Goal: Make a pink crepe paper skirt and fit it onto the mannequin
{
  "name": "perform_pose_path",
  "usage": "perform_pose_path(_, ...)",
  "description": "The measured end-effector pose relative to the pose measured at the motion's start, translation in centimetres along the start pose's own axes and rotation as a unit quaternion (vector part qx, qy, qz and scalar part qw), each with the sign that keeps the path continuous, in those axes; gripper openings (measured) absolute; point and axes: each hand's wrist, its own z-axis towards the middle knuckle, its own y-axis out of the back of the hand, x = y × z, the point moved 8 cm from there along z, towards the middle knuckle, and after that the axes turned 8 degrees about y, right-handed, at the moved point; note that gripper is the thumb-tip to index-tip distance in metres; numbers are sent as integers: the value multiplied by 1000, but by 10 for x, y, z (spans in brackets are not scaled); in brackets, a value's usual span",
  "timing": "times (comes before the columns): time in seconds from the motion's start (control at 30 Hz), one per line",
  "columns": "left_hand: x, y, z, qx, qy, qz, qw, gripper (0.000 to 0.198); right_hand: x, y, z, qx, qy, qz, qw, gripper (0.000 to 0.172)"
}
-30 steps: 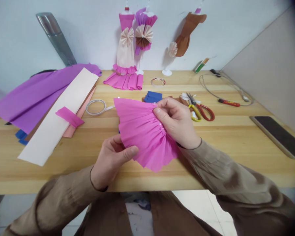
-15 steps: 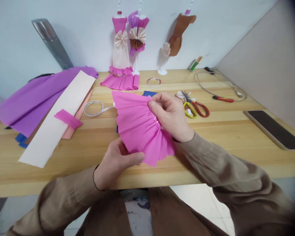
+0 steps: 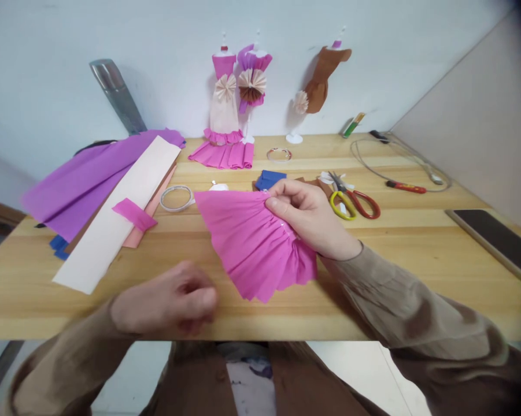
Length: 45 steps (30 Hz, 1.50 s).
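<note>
My right hand (image 3: 312, 219) pinches the gathered edge of a pleated pink crepe paper fan (image 3: 251, 242), holding it just above the wooden table (image 3: 416, 254). My left hand (image 3: 169, 303) is off the paper, blurred by motion, near the table's front edge with its fingers curled in; nothing shows in it. A ring of clear tape (image 3: 176, 197) lies behind the fan. Yellow and red scissors (image 3: 351, 202) sit just right of my right hand.
Purple (image 3: 91, 179), cream (image 3: 121, 211) and pink paper sheets lie at the left. Three small dress forms (image 3: 238, 98) in paper dresses stand at the back wall. A phone (image 3: 498, 240) lies at the right, with a red tool (image 3: 405, 186) and cable behind it.
My left hand has let go of the pink fan and pulled back to the left along the front edge. My right hand still holds the fan.
</note>
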Motion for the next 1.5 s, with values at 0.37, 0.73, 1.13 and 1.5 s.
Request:
perform_pose_path(0.37,-67,42,-9,-332,-134,172,918,28,16,-61,-11,285,29,-3,958,16)
perform_pose_path(0.73,-31,4,27,-184,-70,-36,980,25,21,-64,-37,342,55,-71,935,17)
perform_pose_path(1.13,-13,-16,43,-39,-79,-327,941,20,12,-58,-40,347,56,-52,935,27)
perform_pose_path(1.5,0,-25,52,-19,-45,-465,884,25,8,-54,-35,335,59,1,940,24)
